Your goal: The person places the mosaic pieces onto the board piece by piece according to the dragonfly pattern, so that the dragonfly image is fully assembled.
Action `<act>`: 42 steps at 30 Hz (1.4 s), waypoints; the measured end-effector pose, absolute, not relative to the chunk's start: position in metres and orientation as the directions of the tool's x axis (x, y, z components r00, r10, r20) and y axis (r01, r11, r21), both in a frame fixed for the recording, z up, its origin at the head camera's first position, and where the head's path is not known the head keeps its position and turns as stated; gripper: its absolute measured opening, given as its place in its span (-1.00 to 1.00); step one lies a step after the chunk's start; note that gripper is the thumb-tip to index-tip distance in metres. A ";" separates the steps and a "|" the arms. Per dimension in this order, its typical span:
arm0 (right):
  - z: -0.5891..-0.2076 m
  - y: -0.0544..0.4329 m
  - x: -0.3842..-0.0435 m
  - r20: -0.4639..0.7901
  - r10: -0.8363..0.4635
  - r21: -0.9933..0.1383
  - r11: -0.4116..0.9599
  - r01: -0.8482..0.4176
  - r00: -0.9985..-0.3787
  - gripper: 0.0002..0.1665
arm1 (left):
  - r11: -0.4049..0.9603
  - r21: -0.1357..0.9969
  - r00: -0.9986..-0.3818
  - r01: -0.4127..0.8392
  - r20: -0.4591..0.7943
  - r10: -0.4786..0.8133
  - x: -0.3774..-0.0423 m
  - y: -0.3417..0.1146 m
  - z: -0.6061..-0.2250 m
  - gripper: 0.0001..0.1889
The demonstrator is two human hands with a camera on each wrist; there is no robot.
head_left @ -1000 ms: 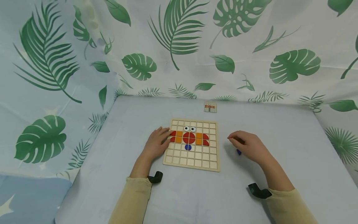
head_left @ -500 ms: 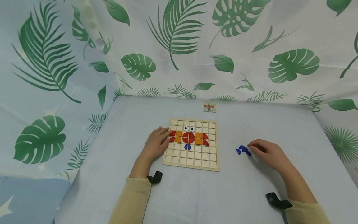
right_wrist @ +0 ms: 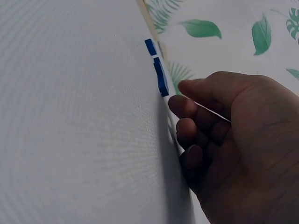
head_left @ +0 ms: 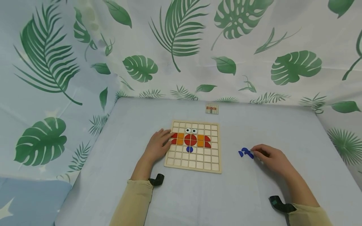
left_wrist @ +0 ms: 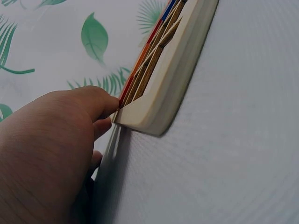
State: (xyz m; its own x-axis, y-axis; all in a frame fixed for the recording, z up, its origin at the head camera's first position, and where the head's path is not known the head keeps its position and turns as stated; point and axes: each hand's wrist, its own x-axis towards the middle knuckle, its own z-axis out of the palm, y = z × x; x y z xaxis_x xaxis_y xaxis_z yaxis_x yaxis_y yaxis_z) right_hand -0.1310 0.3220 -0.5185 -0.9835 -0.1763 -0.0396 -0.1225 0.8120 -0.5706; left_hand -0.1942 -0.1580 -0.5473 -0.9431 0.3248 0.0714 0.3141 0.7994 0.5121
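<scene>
A wooden grid board (head_left: 192, 164) lies on the table, bearing a red circle (head_left: 190, 140), orange squares, red end pieces, two eye discs and a small blue circle (head_left: 189, 149). My left hand (head_left: 156, 146) rests at the board's left edge, fingers relaxed; in the left wrist view its thumb (left_wrist: 100, 100) touches the corner. To the right of the board lie several loose blue pieces (head_left: 245, 150). Beside them is my right hand (head_left: 272, 158), loosely curled, with nothing between thumb and index finger. The right wrist view shows its fingertips close to a blue piece (right_wrist: 161, 78).
A small pattern card (head_left: 212, 109) lies behind the board towards the back of the table. Leaf-printed cloth (head_left: 181, 40) hangs at the back and sides. A dark wrist mount (head_left: 281, 204) sits on each forearm.
My right hand has moved right and slightly towards me, from beside the board to the far side of the blue pieces, uncovering them. The left hand and board have stayed put.
</scene>
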 end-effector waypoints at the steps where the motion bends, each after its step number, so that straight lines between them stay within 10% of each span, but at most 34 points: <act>1: -0.519 0.322 -0.131 -0.038 -0.176 -0.570 0.812 -0.123 -0.984 -0.71 | 0.797 0.516 -0.943 0.314 0.072 0.325 -0.194 -0.158 -0.547 -0.53; 42: -0.536 0.325 -0.129 0.119 -0.371 -0.495 0.782 -0.379 -0.921 -0.71 | 0.811 0.509 -0.951 0.288 0.051 0.305 -0.192 -0.155 -0.549 -0.53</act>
